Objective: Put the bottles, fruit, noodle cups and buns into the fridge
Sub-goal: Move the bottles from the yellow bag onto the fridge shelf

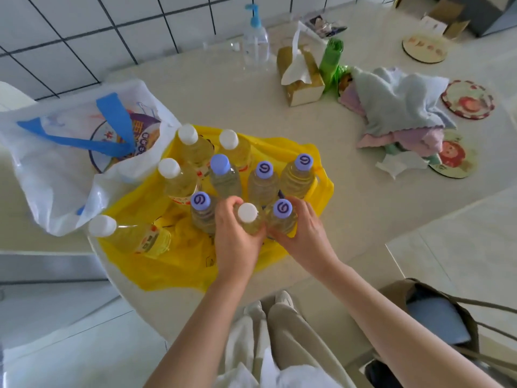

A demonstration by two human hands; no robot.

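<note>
tissue box [300, 77] and towels [402, 107] beyond bottles [263, 183].

**What your surface is carrying**

You are looking down on a pale surface [223, 88]. A yellow bag [179, 264] lies spread near you, with a white bag [56, 186] touching it on the left. Farther back you have a pump bottle [256, 43], a tissue box [303, 79] and a green packet [331, 60]. To your right lie crumpled cloths [402, 107] among round coasters [467, 99].
</note>
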